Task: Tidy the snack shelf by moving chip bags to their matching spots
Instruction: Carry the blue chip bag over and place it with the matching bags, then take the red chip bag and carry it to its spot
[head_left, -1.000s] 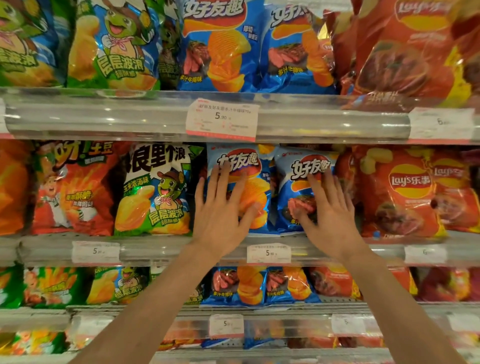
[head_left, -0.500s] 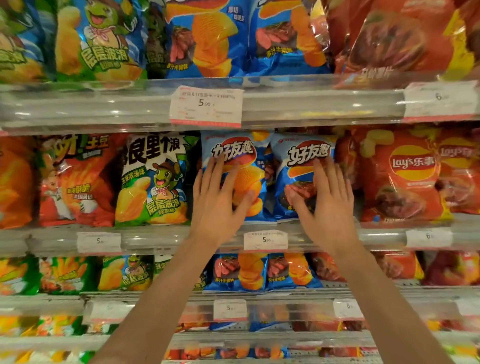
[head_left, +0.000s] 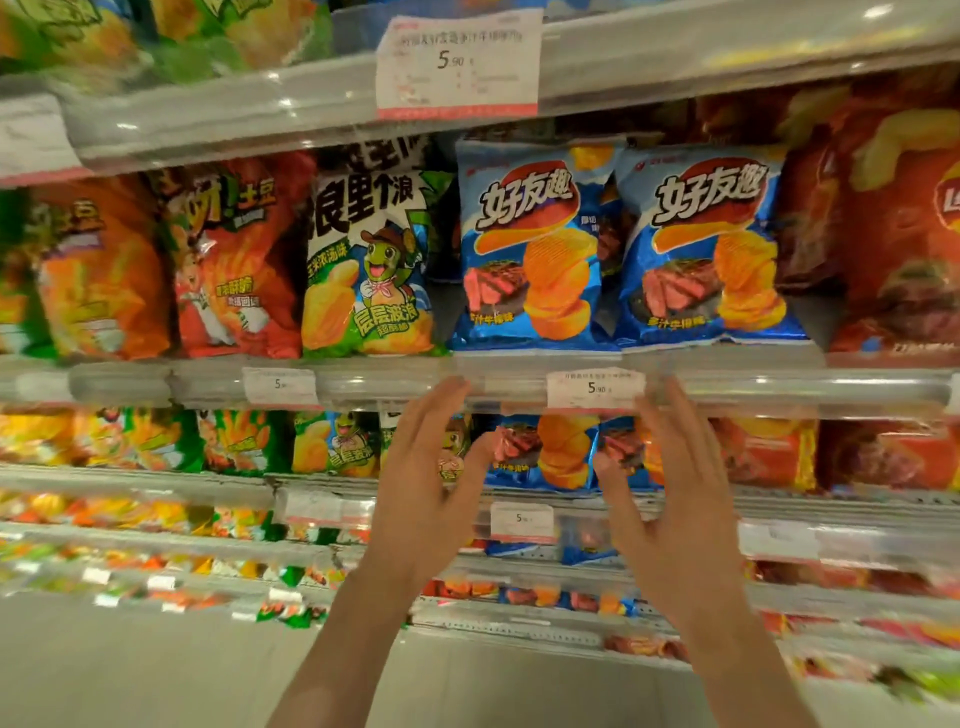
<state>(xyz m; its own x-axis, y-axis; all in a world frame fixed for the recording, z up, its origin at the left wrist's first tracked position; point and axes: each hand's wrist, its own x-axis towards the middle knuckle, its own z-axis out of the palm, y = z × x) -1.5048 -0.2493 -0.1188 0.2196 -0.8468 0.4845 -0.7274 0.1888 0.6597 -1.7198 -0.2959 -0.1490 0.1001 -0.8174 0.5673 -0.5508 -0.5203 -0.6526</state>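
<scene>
A: Head view, centre of frame. Two blue chip bags stand upright side by side on the middle shelf: the left blue bag (head_left: 530, 249) and the right blue bag (head_left: 711, 249), their inner edges touching or overlapping slightly. Above the shelf rail (head_left: 363, 382) nothing touches them.

B: And the hands?

A: Both sit lower in the frame, below the rail. The left hand (head_left: 426, 493) and the right hand (head_left: 670, 499) are spread wide, fingers apart, palms turned toward each other, holding nothing. Each bag lies above its hand, clear of the fingertips, which reach only to the rail beside the price tag (head_left: 595, 389).

B: What could go wrong from here?

A: Judged from the layout, the bags are light and air-filled and stand close to the shelf lip; a brush from a rising fingertip could tip one forward over the rail. A nudge sideways could push the left blue bag into the green bag (head_left: 369, 260) just beside it, disturbing a row that appears sorted. The lower shelves are blurred, so misplaced bags there cannot be confirmed.
</scene>
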